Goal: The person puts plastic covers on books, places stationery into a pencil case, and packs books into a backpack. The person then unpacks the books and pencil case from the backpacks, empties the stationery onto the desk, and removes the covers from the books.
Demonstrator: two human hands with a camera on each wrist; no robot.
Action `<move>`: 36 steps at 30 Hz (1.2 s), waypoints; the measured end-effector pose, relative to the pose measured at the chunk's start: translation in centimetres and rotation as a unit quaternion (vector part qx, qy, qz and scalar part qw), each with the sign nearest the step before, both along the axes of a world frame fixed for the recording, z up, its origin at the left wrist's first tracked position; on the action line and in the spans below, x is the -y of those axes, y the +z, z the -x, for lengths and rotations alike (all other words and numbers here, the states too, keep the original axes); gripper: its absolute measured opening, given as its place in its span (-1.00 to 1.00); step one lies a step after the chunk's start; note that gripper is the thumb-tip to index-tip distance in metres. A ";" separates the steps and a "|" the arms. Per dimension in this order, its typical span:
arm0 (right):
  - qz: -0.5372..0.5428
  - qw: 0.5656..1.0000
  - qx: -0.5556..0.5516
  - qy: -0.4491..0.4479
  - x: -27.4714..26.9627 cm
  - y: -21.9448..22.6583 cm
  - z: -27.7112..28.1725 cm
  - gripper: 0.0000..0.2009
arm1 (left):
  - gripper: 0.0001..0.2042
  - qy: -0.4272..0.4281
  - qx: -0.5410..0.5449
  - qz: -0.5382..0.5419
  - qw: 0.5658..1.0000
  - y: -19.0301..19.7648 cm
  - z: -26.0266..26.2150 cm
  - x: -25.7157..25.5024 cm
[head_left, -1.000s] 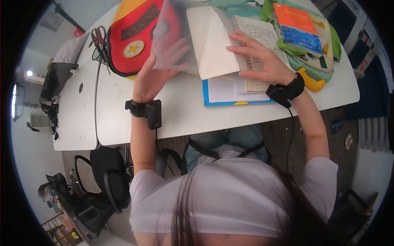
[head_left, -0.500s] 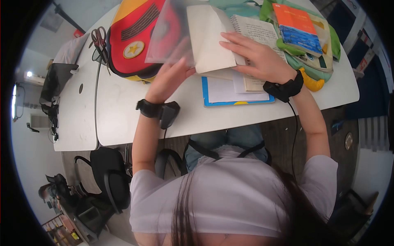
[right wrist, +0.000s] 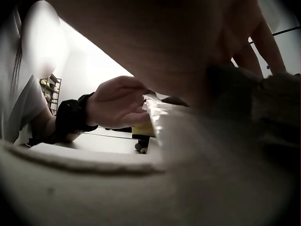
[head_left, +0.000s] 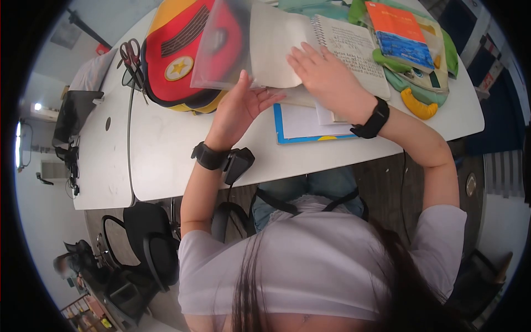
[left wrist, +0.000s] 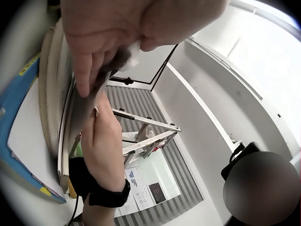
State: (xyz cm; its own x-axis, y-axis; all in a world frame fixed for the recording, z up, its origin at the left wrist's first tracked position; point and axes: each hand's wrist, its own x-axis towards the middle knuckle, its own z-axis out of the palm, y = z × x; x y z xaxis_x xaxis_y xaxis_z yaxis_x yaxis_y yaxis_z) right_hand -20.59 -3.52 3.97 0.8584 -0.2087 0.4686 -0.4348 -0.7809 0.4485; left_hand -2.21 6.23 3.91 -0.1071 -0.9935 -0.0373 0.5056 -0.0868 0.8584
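A spiral notebook (head_left: 354, 52) with handwriting lies open on the table, its cream leaf (head_left: 274, 47) turned to the left. A clear plastic cover (head_left: 210, 69) sticks out past that leaf. My right hand (head_left: 332, 80) lies on the leaf's lower right part with fingers straight. At the bottom edge of the plastic, my left hand (head_left: 238, 110) is turned palm up with its thumb raised and fingers relaxed. The left wrist view shows the left fingers beside the sheet's edge, the right hand (left wrist: 103, 146) farther off. Under the notebook lie papers and a blue-edged folder (head_left: 287, 139).
A red and yellow bag (head_left: 221, 52) with a star badge stands left of the notebook, scissors (head_left: 131, 55) beside it. To the right, an orange and blue book (head_left: 401, 41) lies on a green bag (head_left: 437, 91). The white table's front edge (head_left: 265, 180) is close to the body.
My right hand has slid left across the leaf. The left hand has moved right and down from over the plastic to its lower edge, turning palm up. The plastic has shifted slightly left.
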 end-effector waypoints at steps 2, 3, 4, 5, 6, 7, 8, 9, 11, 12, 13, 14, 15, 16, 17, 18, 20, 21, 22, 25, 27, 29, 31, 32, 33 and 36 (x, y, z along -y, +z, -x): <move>-0.054 0.999 -0.007 -0.006 -0.2 0.2 -0.5 -0.60 | -0.51 -0.005 0.028 0.001 1.000 -0.4 0.3 0.1; -0.108 0.994 -0.013 -0.009 -0.2 0.4 -0.6 -0.59 | -0.53 -0.034 0.030 0.007 0.999 -0.9 0.6 0.1; -0.107 0.994 -0.013 -0.012 -0.3 0.7 -0.8 -0.59 | -0.54 -0.063 0.031 0.014 0.997 -0.9 1.0 0.2; -0.121 0.992 0.023 0.013 -0.3 1.1 -0.9 -0.58 | -0.54 -0.064 0.031 0.015 0.997 -0.8 1.8 0.1; -0.134 0.988 0.060 0.038 -0.3 1.5 -0.9 -0.56 | -0.56 -0.030 0.091 0.032 0.995 -0.6 2.8 -0.1; -0.133 0.989 0.061 0.037 -0.3 1.7 -0.8 -0.56 | -0.58 0.006 0.151 0.049 0.987 -0.3 3.4 -0.2; -0.183 0.977 0.074 0.077 -0.5 1.9 -0.5 -0.57 | -0.58 0.019 0.203 0.027 0.979 -0.5 3.1 -0.2; -0.232 0.962 0.089 0.116 -0.5 2.1 -0.3 -0.57 | -0.58 0.018 0.205 0.028 0.978 -0.1 2.7 -0.2; -0.310 0.939 0.078 0.129 0.2 2.3 0.7 -0.57 | -0.53 0.036 0.289 0.052 0.955 1.0 2.0 -0.1; -0.387 0.909 0.065 0.143 0.7 2.4 1.4 -0.57 | -0.50 0.052 0.292 0.075 0.952 1.3 2.0 -0.1; -0.385 0.910 0.067 0.141 1.3 2.7 2.1 -0.57 | -0.50 0.049 0.293 0.078 0.952 1.1 2.1 0.3; -0.510 0.848 0.095 0.108 1.9 3.2 2.9 -0.58 | -0.50 0.080 0.320 0.131 0.935 0.5 2.2 0.8; -0.624 0.769 0.121 0.073 2.8 3.4 3.6 -0.59 | -0.50 0.112 0.345 0.184 0.914 0.3 2.4 1.3; -0.623 0.769 0.122 0.072 4.2 2.7 4.2 -0.59 | -0.50 0.111 0.344 0.185 0.914 0.4 2.6 1.6; -0.626 0.742 0.226 0.083 6.0 1.3 4.9 -0.55 | -0.50 0.094 0.397 0.209 0.889 0.7 3.0 2.0; -0.622 0.705 0.327 0.094 7.0 0.6 5.6 -0.49 | -0.49 0.076 0.448 0.233 0.860 1.1 3.5 2.3; -0.662 0.630 0.398 0.081 6.9 1.1 6.9 -0.50 | -0.49 0.068 0.539 0.279 0.792 2.0 4.8 2.8; -0.696 0.546 0.461 0.069 6.9 1.2 7.6 -0.50 | -0.47 0.062 0.621 0.318 0.714 2.3 5.2 3.0; -0.629 0.610 0.472 -0.096 7.8 1.2 8.2 -0.52 | -0.45 0.023 0.695 0.306 0.650 2.1 5.3 3.3; -0.706 0.410 0.577 0.023 9.7 1.2 10.2 -0.53 | -0.46 -0.096 0.732 0.275 0.615 1.5 5.1 4.4; -0.766 0.413 0.489 0.061 11.7 -0.1 12.7 -0.54 | -0.42 -0.090 0.640 0.224 0.730 1.7 5.2 5.0; -0.768 0.437 0.463 0.069 11.5 -0.5 13.3 -0.61 | -0.36 -0.082 0.534 0.166 0.825 1.8 5.4 6.0; -0.759 0.506 0.409 0.035 11.6 -1.1 12.9 -0.65 | -0.28 0.031 0.523 0.094 0.847 1.2 5.4 7.4; -0.743 0.571 0.349 0.002 11.6 -1.2 12.7 -0.69 | -0.28 0.030 0.524 0.094 0.846 1.1 5.3 8.3; -0.742 0.572 0.350 0.002 11.6 -1.2 12.6 -0.69 | -0.26 0.015 0.550 0.069 0.832 1.0 5.2 9.1; -0.820 0.468 0.329 -0.019 11.3 -1.2 12.5 -0.68 | -0.23 0.001 0.565 0.025 0.824 1.9 5.9 9.9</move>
